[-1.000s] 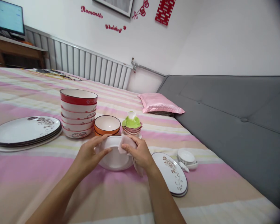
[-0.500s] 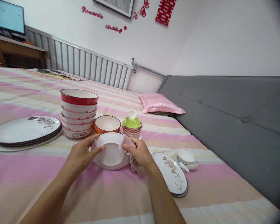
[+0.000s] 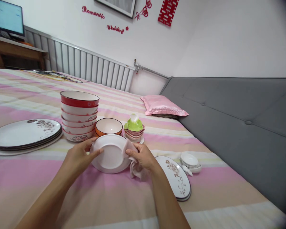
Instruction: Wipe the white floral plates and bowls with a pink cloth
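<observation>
A white plate [image 3: 111, 157] is held tilted above the striped bedspread, its plain underside facing me. My left hand [image 3: 79, 157] grips its left rim, thumb on the underside and fingers behind. At the right rim, my right hand [image 3: 143, 157] pinches a pale pink cloth [image 3: 137, 168] against the plate, and part of the cloth hangs below. Just behind the plate stand an orange bowl [image 3: 109, 126] and a pile of small leaf-shaped dishes [image 3: 134, 125], the top one green. A tall stack of bowls [image 3: 79, 116], the uppermost red, rises beyond my left hand.
Large oval plates [image 3: 26, 133] are stacked at the left. More oval plates [image 3: 175, 178] lie right of my right forearm, beside small white dishes [image 3: 190, 160]. A pink pillow [image 3: 163, 105] rests by the grey headboard [image 3: 228, 108]. Cables [image 3: 59, 76] lie on the bed's far side.
Both hands and the plate shift very slightly left in the view, along with the whole scene. The cloth's hanging part has moved a little; the grip stays the same.
</observation>
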The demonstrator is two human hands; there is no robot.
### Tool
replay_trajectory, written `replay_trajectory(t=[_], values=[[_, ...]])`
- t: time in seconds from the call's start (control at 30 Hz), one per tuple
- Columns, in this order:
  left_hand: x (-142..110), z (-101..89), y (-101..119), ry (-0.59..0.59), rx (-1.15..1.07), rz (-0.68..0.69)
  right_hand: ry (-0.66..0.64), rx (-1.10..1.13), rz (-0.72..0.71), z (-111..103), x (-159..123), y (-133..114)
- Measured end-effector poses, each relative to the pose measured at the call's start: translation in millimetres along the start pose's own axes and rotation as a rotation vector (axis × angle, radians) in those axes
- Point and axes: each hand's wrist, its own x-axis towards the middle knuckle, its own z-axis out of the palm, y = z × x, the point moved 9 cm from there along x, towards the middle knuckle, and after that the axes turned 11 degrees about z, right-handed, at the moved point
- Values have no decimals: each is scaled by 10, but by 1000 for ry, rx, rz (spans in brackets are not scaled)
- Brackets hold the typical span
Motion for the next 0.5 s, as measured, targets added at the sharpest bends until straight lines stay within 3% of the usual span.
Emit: replay_trajectory(t=[0.23, 0.5], values=[[-13, -65, -18, 8, -11, -44, -86, 26, 87, 15, -7, 123], [18, -182, -241, 2, 79, -84, -123, 42, 92, 61, 18, 153]])
